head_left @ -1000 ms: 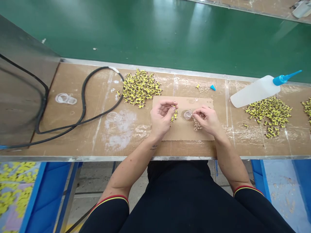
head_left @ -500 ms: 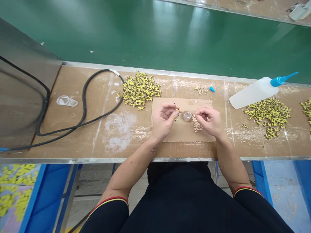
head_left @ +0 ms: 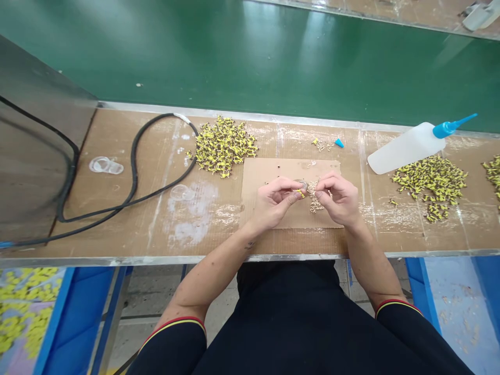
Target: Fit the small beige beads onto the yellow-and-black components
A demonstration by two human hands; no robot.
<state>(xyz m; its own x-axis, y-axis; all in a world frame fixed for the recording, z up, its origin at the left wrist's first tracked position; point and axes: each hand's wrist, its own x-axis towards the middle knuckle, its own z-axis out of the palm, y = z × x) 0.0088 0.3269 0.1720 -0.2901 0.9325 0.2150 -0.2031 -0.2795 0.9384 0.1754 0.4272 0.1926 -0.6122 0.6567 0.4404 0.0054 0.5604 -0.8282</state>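
My left hand [head_left: 275,200] pinches a small yellow piece [head_left: 300,193] over a cardboard sheet [head_left: 261,177]. My right hand [head_left: 339,197] is closed in a pinch right beside it, fingertips nearly touching the yellow piece; what it holds is too small to make out. A little heap of tiny beige bits [head_left: 313,198] lies on the cardboard between and under the hands. A small clear round cap [head_left: 301,183] is mostly hidden behind my fingers.
A pile of yellow pieces [head_left: 222,144] lies at the left of the cardboard, another pile [head_left: 433,179] at the right beside a white squeeze bottle with a blue nozzle [head_left: 410,146]. A black cable [head_left: 135,156] loops on the left. A green conveyor belt [head_left: 273,57] runs behind. Blue bins [head_left: 58,312] sit below.
My left hand moved right with the yellow piece, meeting my right hand over the beige bits. The small yellow pieces lying by the clear cap are gone from view.
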